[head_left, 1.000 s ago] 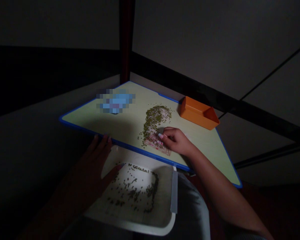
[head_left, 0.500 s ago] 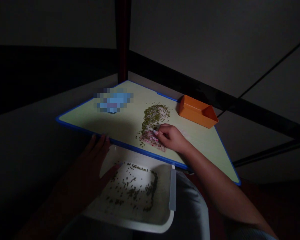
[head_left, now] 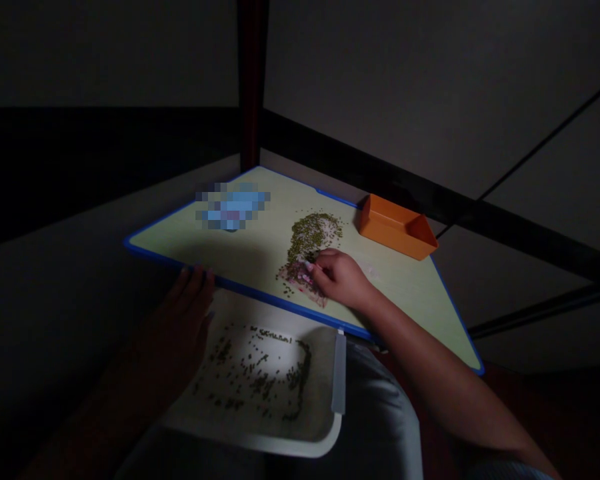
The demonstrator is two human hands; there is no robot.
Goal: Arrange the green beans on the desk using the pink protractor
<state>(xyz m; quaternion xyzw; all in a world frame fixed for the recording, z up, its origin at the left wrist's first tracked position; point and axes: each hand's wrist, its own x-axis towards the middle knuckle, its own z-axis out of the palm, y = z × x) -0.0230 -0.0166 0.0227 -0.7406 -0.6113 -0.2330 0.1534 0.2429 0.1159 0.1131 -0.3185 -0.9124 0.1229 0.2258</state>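
Observation:
Small green mung-like beans (head_left: 310, 233) lie in a pile on the pale table (head_left: 405, 293), which has a blue edge. The pile's near part rests on a pinkish patterned patch (head_left: 316, 295). My right hand (head_left: 343, 277) is closed at the near right side of the pile, thumb and fingertips pinched together low over the beans. What sits between the fingertips is too small to make out. My left hand (head_left: 180, 333) is dim, its fingers stretched out to the table's front edge, beside a white plastic tub (head_left: 260, 437). Scattered beans lie on the tub's bottom.
An orange open box (head_left: 397, 233) stands at the table's back right. Toward the back left is a blurred-out blue object (head_left: 235, 210). The tub sits below the front edge, over my lap. Walls close in behind the table, and the surroundings are dark.
The left thumb has drawn in from over the tub toward the other fingers. My right hand stays at the pile, pinched, with only a slight shift. The whole view has tilted a little.

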